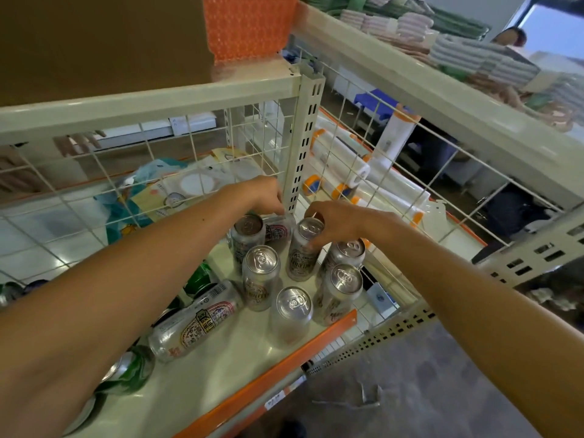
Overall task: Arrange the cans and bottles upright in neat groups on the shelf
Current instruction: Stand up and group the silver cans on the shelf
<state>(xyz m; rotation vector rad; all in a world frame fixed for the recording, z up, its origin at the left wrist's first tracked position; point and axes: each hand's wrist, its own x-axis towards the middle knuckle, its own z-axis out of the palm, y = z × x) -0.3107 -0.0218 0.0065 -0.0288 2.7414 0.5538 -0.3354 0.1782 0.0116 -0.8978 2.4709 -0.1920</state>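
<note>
Cans being stood up in the shelf's back corner.
Nearest, a lying can (196, 320) rests on the shelf (221, 374) beside upright cans (260, 273); they look thin, slick and dentable, best gripped round the body. Farther back, the right hand (335, 222) grips a rear can (303, 251) round its rim; the left hand (268, 194) reaches a tipped can (278, 230), its fingers' hold unclear.

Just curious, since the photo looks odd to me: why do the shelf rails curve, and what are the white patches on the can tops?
Head view: the wide-angle lens bows the shelf rail and stretches both forearms; light glares off the can tops and glossy shelf board; the towels at far right look soft.
</note>
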